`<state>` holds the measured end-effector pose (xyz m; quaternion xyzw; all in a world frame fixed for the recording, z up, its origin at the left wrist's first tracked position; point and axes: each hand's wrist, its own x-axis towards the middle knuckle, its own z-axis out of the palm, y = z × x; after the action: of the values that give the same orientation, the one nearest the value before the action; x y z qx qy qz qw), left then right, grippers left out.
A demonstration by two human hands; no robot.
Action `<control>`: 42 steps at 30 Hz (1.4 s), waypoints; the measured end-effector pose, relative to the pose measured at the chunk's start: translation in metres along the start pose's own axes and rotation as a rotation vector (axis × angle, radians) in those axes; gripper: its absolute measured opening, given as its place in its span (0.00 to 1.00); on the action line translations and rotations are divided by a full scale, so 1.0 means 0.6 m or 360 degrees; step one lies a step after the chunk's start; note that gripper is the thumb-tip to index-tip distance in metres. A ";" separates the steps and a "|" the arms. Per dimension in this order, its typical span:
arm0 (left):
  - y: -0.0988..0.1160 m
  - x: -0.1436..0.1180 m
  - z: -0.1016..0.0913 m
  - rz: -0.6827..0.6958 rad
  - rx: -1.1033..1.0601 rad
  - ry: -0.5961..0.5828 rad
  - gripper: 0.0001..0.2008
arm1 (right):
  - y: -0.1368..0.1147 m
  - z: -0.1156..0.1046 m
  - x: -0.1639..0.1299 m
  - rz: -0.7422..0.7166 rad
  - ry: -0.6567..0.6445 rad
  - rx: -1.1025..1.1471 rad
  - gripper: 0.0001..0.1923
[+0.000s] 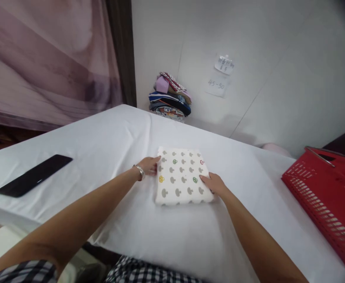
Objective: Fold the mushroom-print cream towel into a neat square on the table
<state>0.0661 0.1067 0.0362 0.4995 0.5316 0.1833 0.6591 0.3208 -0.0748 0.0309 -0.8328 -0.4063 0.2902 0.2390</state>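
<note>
A neatly folded white cloth [181,175] printed with grey mushrooms, and a few green, yellow and red ones, lies near the middle of the table. At its left edge is my left hand [149,165], wearing a silver bracelet, its thumb at the upper side and its fingers against the side. My right hand [215,184] grips the right edge, thumb on top, with the fingertips partly hidden beneath the fold. Between them the two hands hold the cloth from both sides, level and close to the tabletop.
A white-covered table [101,133] spreads around. On its left lies a flat black phone-like slab [33,175]. At the right stands a red plastic basket [328,196]. A stack of folded fabrics [171,98] sits beyond the far edge, by a wall with paper notes [216,85].
</note>
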 end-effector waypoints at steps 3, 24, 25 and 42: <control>-0.025 -0.031 0.019 -0.0052 -0.0074 -0.0123 0.23 | -0.010 0.003 0.014 -0.0026 0.0056 0.0144 0.21; -0.011 -0.051 0.070 -0.0077 -0.0228 -0.0561 0.13 | 0.033 0.003 -0.040 0.0393 -0.0428 0.1866 0.16; -0.015 -0.044 0.064 -0.0115 -0.0293 -0.0633 0.12 | 0.034 0.003 -0.038 0.0393 -0.0439 0.1887 0.16; -0.042 -0.008 0.056 0.0526 0.0134 -0.0003 0.17 | 0.000 -0.002 0.006 0.0072 0.0243 0.0912 0.24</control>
<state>0.0869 0.0767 0.0151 0.6075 0.4488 0.2660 0.5990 0.3235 -0.0719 0.0306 -0.7596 -0.2699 0.3348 0.4878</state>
